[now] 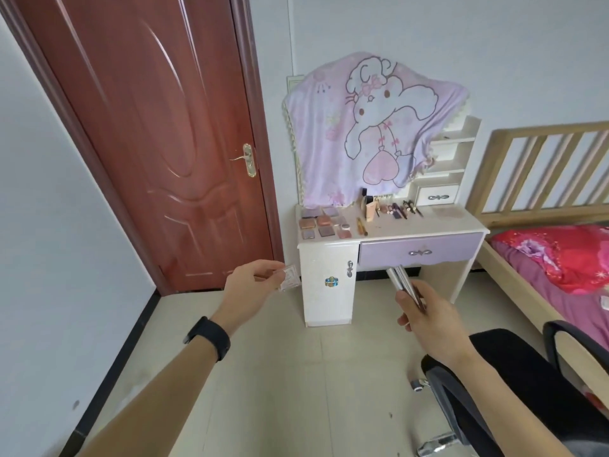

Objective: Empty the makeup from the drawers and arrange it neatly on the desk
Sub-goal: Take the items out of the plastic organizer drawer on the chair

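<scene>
The fingers and thumb of the left hand (pixel 253 282) pinch a small clear makeup case (pixel 290 278), held in the air in front of the desk's left cupboard door (pixel 329 278). A black wristband (pixel 209 338) sits on that wrist. The right hand (pixel 425 315) is curled around a bundle of slim silver makeup sticks (pixel 400 280), their tips pointing up toward the closed purple drawer (pixel 420 250). Both hands are raised over the tiled floor, short of the desk.

On the white desk (pixel 445 222), flat palettes (pixel 321 222) lie in neat rows at the left end. A brush (pixel 362 225) lies just right of them. Tubes and pencils (pixel 398 209) are lined up along the back edge near the middle. The right end is bare. A small white drawer (pixel 436 195) at the back right is closed.

A pink cartoon cloth (pixel 372 127) hangs behind the desk. A red-brown door (pixel 158 127) stands to the left, a bed (pixel 560 258) to the right, and a black chair (pixel 514 384) at lower right.
</scene>
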`<action>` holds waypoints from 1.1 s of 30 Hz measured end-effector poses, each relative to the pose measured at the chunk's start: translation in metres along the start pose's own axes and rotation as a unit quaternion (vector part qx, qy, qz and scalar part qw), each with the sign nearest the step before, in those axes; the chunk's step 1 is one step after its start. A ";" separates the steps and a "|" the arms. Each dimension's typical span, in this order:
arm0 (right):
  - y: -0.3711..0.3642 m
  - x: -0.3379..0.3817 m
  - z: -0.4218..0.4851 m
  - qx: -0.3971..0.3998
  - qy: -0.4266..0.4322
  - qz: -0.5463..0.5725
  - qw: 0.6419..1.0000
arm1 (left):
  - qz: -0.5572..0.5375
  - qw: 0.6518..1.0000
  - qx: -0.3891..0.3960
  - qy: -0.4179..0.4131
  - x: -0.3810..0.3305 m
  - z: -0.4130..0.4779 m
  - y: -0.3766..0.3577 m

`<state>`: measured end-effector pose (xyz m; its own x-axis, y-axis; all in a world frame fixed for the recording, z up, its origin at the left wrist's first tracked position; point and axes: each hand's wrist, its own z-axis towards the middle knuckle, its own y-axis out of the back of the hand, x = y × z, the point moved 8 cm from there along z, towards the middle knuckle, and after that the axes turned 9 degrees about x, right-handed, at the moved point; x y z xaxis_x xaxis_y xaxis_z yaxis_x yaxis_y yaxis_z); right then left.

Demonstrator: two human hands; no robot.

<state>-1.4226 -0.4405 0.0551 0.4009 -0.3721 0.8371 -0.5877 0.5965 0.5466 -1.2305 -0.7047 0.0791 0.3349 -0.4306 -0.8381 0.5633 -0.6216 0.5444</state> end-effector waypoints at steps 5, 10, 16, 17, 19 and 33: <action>0.000 -0.027 0.101 0.015 -0.016 -0.004 1.000 | -0.007 1.000 0.009 0.008 0.023 0.111 -0.026; 0.001 -0.054 0.210 0.006 -0.042 -0.004 0.999 | -0.018 0.999 0.040 0.002 0.038 0.232 -0.052; 0.015 -0.092 0.325 -0.016 -0.095 0.021 0.995 | -0.036 0.996 0.078 0.008 0.046 0.365 -0.075; 0.017 -0.098 0.340 -0.019 -0.101 0.022 0.994 | -0.037 0.996 0.084 0.013 0.047 0.384 -0.081; 0.016 -0.114 0.371 -0.020 -0.119 0.020 0.993 | -0.039 0.994 0.097 0.022 0.053 0.420 -0.096; -0.019 -0.260 0.624 0.088 -0.196 0.026 0.976 | -0.038 0.981 0.137 0.131 0.123 0.659 -0.216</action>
<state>-1.9539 -0.7991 -0.1604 0.0882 -0.6080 0.7891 -0.7254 0.5037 0.4692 -1.8088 -1.0551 -0.1187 0.5033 -0.2159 -0.8367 0.3822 -0.8128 0.4396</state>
